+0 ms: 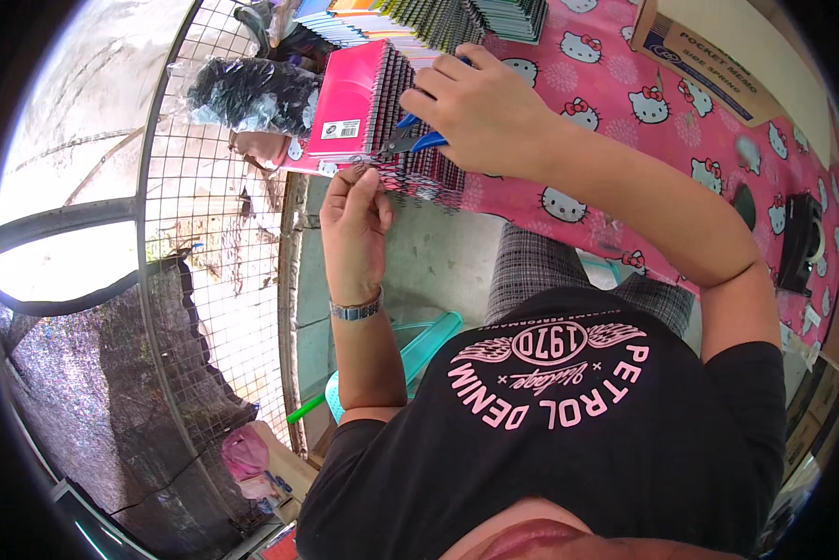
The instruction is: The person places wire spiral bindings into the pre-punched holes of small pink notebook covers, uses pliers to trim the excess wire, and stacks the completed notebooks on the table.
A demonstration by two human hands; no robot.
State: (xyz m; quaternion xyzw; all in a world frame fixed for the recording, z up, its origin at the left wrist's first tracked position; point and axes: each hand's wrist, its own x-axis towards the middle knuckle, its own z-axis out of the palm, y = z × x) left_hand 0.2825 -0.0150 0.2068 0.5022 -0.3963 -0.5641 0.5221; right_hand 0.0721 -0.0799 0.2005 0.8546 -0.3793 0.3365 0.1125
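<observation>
A pink tablecloth [611, 168] printed with white cartoon cats and pale flowers covers the table. Along its far side stand other stacks of spiral notebooks [438, 23], with blue, orange, yellow-green and teal among their colours.

Nearer the person, at the table's left end, sits a stack of red-pink notebooks [354, 103]. The top cover faces up, glossy and deep pink, with a faint lighter curve across its middle. Dark wire coils run along the right side of the stack, row below row, making a dense ridged band that continues down toward the near edge.

The right forearm [625, 187] reaches in from the right, elbow bent, crossing above the cloth. The right hand [480, 112] hangs over the coil side with its back turned up and its fingers curled round a tool.

The left forearm [368, 364] rises almost straight from below. The left hand [356, 201] is at the stack's near edge, thumb and forefinger pinched together, the other fingers bent inward.

The tool is a pair of blue-handled pliers [417, 143], its dark head pointing left against the coils; whether its tips are closed cannot be told.

A metal-banded watch [357, 307] circles the left wrist. A small white barcode label [341, 129] marks the top cover. Smallest is a thin dark wire loop [360, 166] at the left fingertips.
</observation>
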